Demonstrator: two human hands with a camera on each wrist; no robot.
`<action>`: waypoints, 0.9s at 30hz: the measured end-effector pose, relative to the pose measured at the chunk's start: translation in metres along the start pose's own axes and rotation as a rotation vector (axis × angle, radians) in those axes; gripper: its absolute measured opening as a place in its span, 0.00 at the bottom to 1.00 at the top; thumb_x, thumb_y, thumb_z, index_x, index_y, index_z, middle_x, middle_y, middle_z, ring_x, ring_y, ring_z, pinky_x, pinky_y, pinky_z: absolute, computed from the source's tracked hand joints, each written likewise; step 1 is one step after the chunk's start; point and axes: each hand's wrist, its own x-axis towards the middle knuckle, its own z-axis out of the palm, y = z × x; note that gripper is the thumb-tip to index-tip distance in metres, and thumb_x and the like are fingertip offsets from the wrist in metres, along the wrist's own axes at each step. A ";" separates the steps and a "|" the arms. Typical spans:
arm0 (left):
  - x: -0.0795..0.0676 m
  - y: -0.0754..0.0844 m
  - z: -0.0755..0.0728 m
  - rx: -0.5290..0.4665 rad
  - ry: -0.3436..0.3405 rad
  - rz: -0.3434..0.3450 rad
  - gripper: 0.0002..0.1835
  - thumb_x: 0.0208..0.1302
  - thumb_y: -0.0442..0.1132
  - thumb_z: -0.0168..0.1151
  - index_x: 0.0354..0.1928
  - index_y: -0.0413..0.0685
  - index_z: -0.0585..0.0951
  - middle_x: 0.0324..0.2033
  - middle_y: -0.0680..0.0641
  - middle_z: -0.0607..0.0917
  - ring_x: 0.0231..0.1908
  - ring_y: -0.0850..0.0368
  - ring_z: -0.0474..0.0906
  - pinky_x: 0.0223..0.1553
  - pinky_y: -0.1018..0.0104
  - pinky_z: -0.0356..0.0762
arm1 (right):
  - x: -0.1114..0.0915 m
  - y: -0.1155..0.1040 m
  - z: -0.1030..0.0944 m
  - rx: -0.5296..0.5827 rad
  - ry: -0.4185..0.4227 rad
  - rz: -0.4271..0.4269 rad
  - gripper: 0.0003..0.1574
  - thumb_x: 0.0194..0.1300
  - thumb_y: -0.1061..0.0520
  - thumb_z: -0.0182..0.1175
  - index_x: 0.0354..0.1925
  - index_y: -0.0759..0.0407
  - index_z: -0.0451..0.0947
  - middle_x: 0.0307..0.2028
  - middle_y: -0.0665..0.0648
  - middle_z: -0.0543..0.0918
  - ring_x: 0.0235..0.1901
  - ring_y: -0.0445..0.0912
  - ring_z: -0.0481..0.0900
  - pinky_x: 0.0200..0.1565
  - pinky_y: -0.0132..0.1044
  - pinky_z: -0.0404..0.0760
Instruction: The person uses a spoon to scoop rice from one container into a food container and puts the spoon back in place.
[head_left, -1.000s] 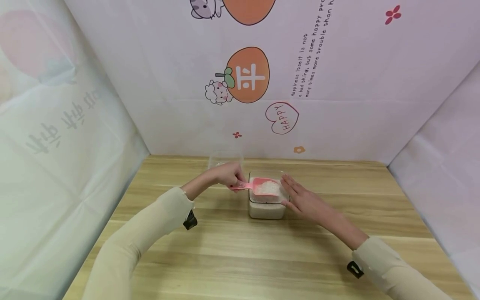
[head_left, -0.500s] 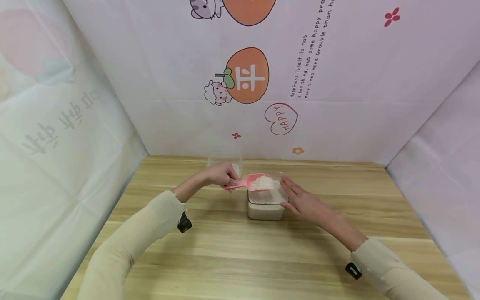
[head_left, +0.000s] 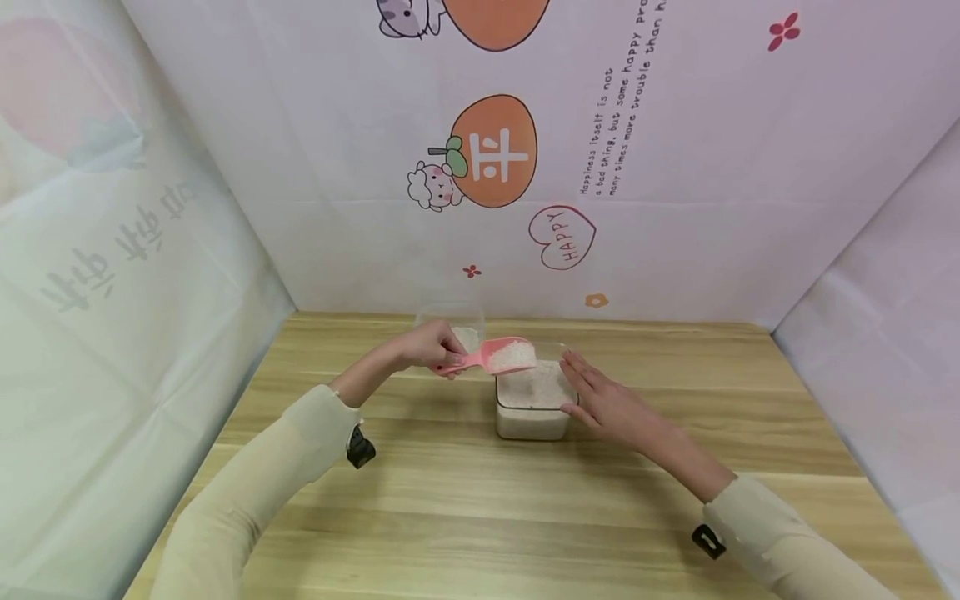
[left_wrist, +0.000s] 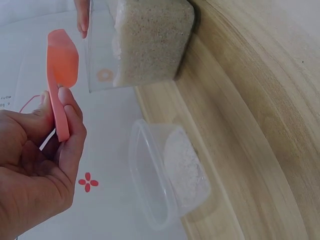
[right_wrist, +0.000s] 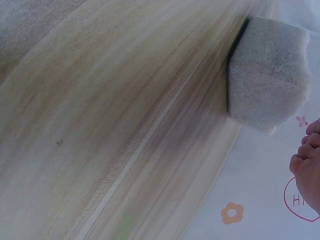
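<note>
My left hand point(head_left: 429, 346) pinches the handle of a pink scoop point(head_left: 491, 346), which carries a heap of white rice point(head_left: 513, 356). The scoop hangs over the left rim of a clear square container point(head_left: 532, 423) that is mostly full of rice. With straight fingers, my right hand point(head_left: 611, 404) rests against the right side of that container's rim. Behind the left hand stands a smaller clear plastic box point(left_wrist: 150, 185) with some rice in its bottom, seen fully in the left wrist view. Part of the right hand point(right_wrist: 307, 167) shows at the edge of the right wrist view.
Both containers stand on a wood-grain table point(head_left: 480, 517), the small box close to its back edge. A printed white cloth wall point(head_left: 360, 242) rises behind the table, with more cloth along the left and right sides.
My left hand has lifted the loaded scoop out of the large container's rice and moved it left, toward the small box. The right hand has stayed at the container's rim.
</note>
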 end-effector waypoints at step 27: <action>-0.025 -0.031 -0.031 -0.030 0.166 -0.033 0.11 0.65 0.30 0.52 0.29 0.36 0.83 0.26 0.43 0.80 0.23 0.55 0.76 0.31 0.62 0.79 | -0.001 0.001 0.003 -0.012 0.019 -0.007 0.43 0.70 0.39 0.44 0.69 0.68 0.51 0.70 0.66 0.52 0.69 0.57 0.53 0.61 0.52 0.64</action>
